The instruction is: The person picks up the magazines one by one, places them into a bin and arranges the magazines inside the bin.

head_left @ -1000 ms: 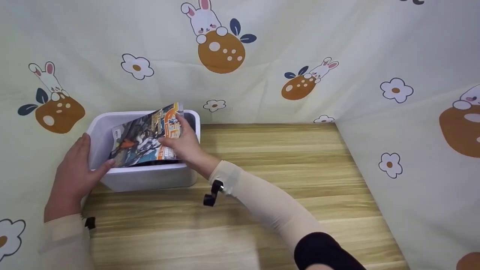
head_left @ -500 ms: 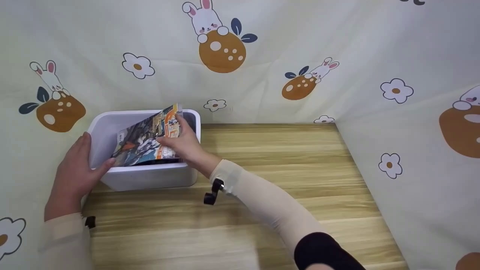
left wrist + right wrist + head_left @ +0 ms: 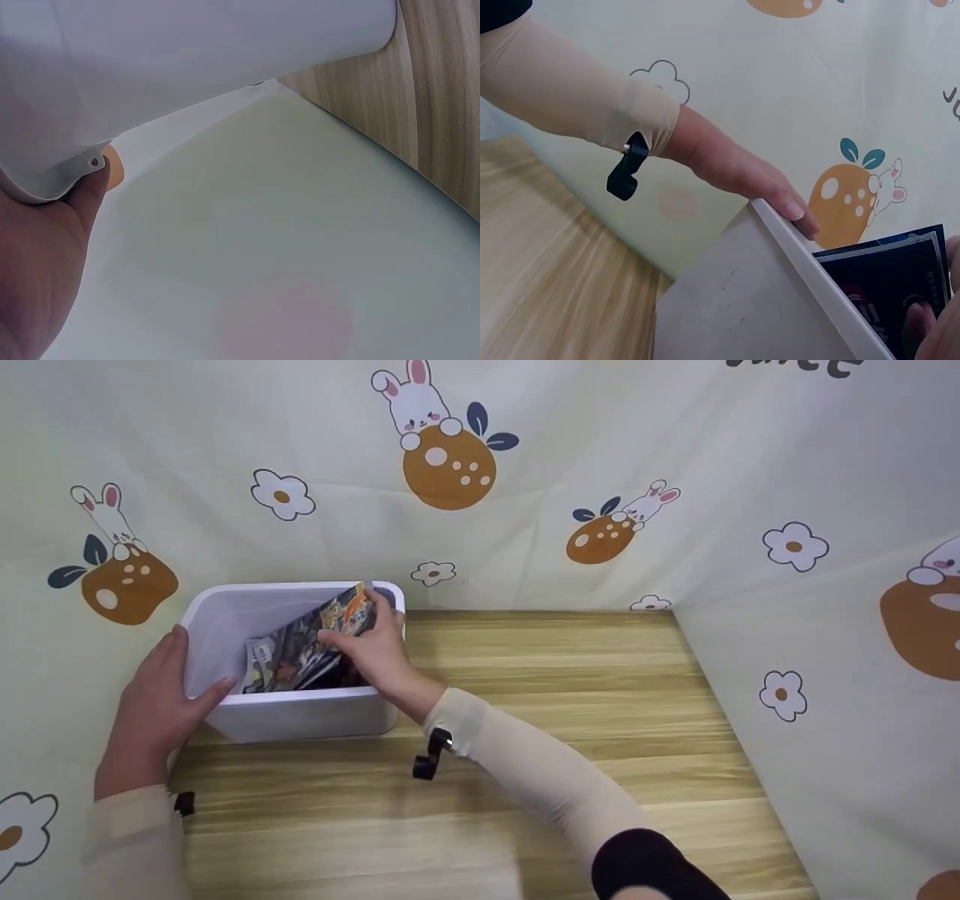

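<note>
A white plastic bin [image 3: 300, 718] stands at the back left of the wooden surface. My left hand [image 3: 154, 697] grips its left rim, with the thumb reaching over the inner edge; the left wrist view shows its fingers tucked under the rim. Inside the bin, a glossy magazine [image 3: 294, 649] with a colourful cover leans at a slant, its lower edge down behind the front wall. My right hand [image 3: 379, 649] pinches the magazine's upper right part, thumb on the cover and fingers behind. In the right wrist view, dark printed covers [image 3: 877, 289] show above the rim.
A pale cloth [image 3: 525, 540] printed with rabbits, oranges and flowers hangs behind and along both sides. The wood-grain surface [image 3: 555, 682] extends right of and in front of the bin.
The magazine has gone lower into the bin and tilted more steeply, its left end shifting right. My right hand has moved slightly right and down with it. My left hand keeps its hold.
</note>
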